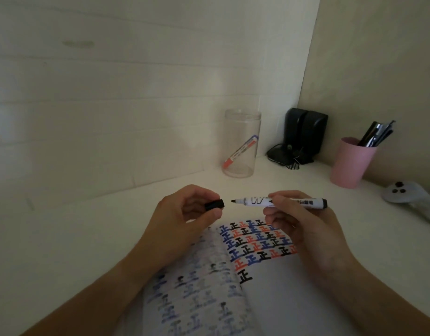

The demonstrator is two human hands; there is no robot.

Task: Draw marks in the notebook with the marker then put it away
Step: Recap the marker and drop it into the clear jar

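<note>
An open notebook [265, 284] lies on the white desk in front of me, its right page filled at the top with black, blue and red marks. My right hand [299, 226] holds a black whiteboard marker [260, 202] level above the page, its bare tip pointing left. My left hand [185, 214] pinches the marker's black cap [214, 204], with the cap's opening facing the tip a short gap away. A clear jar [242, 132] farther back holds a red marker [240, 150].
A pink cup [349, 166] with dark pens stands at the right. A black device with cables [303, 134] sits in the corner against the wall. A white controller [403, 192] lies at the far right edge.
</note>
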